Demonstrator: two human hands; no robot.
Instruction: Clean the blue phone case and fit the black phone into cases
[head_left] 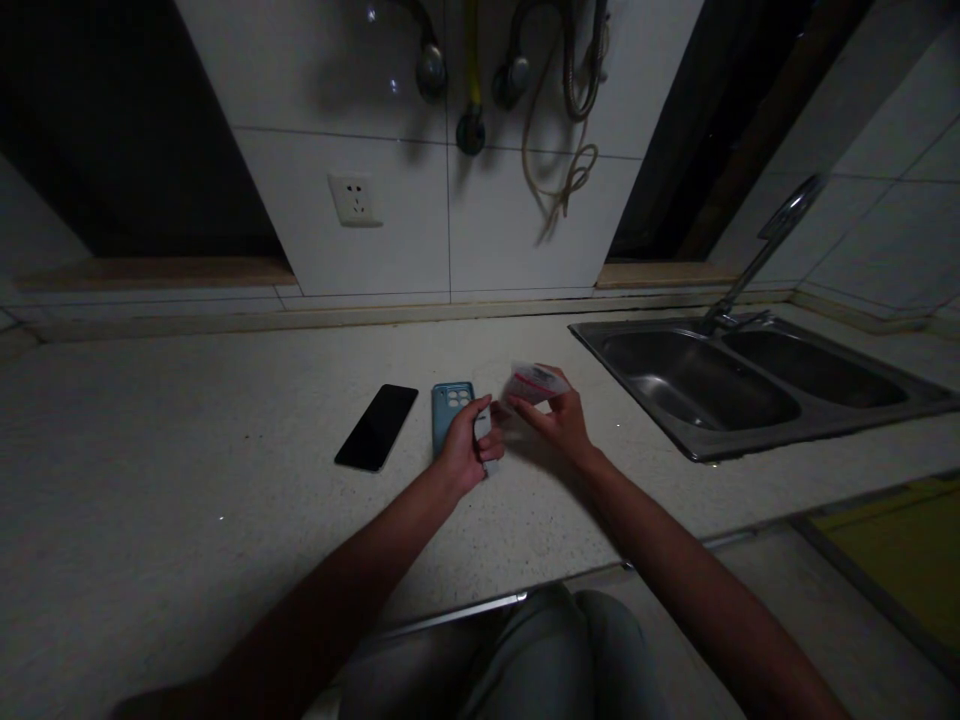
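Fingers curled, my left hand [466,448] grips a small pale flat piece [482,424], perhaps card or paper; its kind is not clear. In my right hand [564,422] is a small clear zip bag [534,382] with a red stripe along its seal, pinched between thumb and fingers. What the bag contains is blurred. A blue-green phone case [442,408] with several camera holes lies on the counter, its lower part hidden behind my left hand. Further left, apart from both hands, a phone [377,428] with a dark screen lies at a slant.
The pale speckled counter [247,560] runs along a tiled wall. A double steel sink [697,385] with a faucet [765,250] is set in at the right. A socket [355,200] and hoses [570,100] are on the wall. My knees are below the counter's front edge.
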